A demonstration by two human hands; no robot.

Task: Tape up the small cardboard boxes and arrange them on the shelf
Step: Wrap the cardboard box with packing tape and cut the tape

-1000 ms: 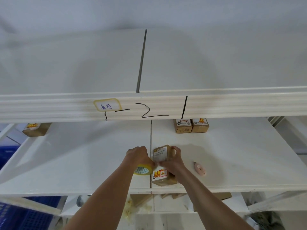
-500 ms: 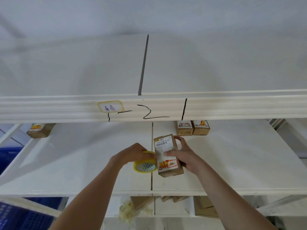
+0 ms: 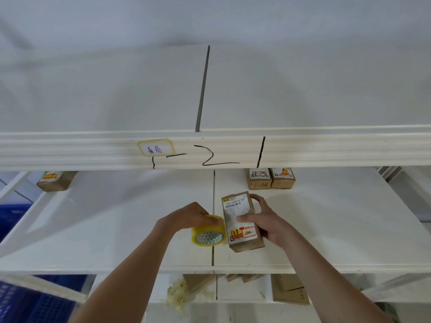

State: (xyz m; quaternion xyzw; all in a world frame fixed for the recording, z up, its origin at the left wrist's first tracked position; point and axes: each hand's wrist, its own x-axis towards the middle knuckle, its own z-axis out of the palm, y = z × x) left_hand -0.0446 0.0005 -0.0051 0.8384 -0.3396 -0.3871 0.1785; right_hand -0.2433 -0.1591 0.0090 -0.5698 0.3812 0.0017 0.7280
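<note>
The white shelf (image 3: 326,229) holds everything. The small box (image 3: 241,221) now lies flat in the right hand (image 3: 268,223), label up, no longer tipped on end. The left hand (image 3: 189,219) has pulled the tape roll (image 3: 208,231) beside it. Both hands' fingers are grasping; taping looks ready to continue.

A blue crate (image 3: 42,306) sits lower left; crumpled plastic (image 3: 179,293) lies below.

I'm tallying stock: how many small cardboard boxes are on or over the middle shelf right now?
4. One box is held in the right hand beside the tape roll; two boxes sit side by side at the back; one box is far left. The beam above may hide others.
</note>
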